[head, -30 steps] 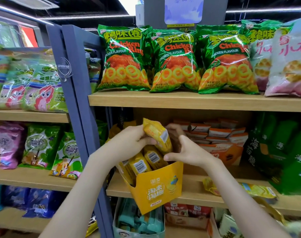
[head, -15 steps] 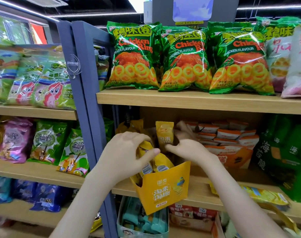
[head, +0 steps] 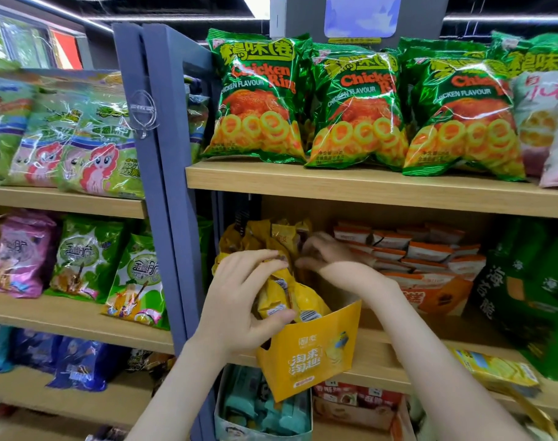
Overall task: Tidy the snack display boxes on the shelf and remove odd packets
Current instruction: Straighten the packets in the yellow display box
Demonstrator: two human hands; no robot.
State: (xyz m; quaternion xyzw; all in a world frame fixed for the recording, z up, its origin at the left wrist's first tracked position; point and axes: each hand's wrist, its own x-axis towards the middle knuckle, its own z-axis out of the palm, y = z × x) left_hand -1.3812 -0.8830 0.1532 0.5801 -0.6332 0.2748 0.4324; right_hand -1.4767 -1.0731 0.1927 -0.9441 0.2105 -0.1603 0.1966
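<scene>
Head view: left fingers [head: 259,258] grip yellow packets [head: 309,299] in yellow box [head: 312,354]; right fingers [head: 317,246] blurred, hold unclear

**Bright Overhead Light, Soft Edges**

Ceiling strips [head: 253,3] light my view brightly, and glare streaks the green foil bags [head: 258,100]. The yellow packets [head: 312,297] sit in shelf shadow. My right hand [head: 331,259] is motion-blurred, and the frame's edges bend and smear.

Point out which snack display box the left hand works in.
The yellow display box, jutting past the shelf; the left hand grips its yellow packets. The orange box sits untouched.
</scene>
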